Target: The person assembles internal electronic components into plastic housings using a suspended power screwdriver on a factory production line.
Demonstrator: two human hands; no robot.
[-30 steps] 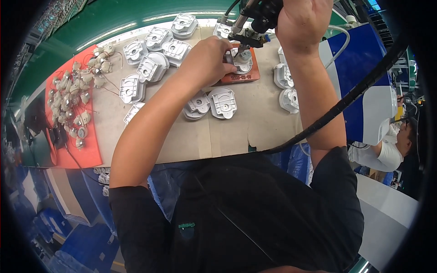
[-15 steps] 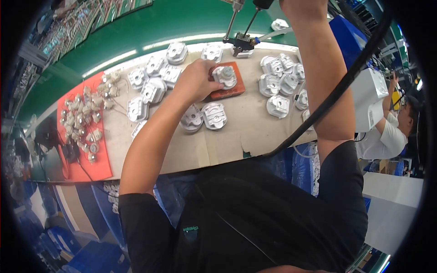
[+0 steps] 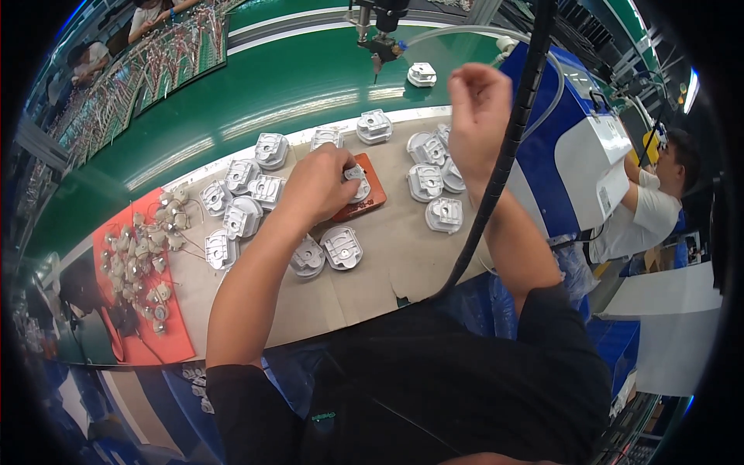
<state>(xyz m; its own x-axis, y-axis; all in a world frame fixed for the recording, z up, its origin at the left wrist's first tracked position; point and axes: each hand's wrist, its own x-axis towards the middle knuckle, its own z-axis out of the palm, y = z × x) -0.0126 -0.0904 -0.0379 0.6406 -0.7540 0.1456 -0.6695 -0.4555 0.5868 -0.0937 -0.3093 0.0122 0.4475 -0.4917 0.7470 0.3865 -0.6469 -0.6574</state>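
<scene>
My left hand [image 3: 319,184] is closed on a round white plastic housing [image 3: 357,186], which rests on a red-orange block [image 3: 372,183]. The fingers partly cover the housing. Raised at the right, my right hand [image 3: 479,101] has loosely curled fingers and nothing visible in it. Beyond the block, an electric screwdriver [image 3: 377,39] with a thin bit hangs over the green surface, apart from both hands. Several more white housings [image 3: 242,216] lie left of the block, with another [image 3: 342,247] on its near side and a group [image 3: 425,182] to its right.
Small beige wired parts [image 3: 139,256] are heaped on a red sheet [image 3: 174,329] at the left. A thick black cable [image 3: 496,182] crosses near my right forearm. A blue and white machine [image 3: 577,170] stands at the right; a person [image 3: 659,186] is beyond it.
The screwdriver now hangs clear of the block and housings. My right hand has come down, and its fingers now show. My left hand stays at the housing on the block. The view has shifted.
</scene>
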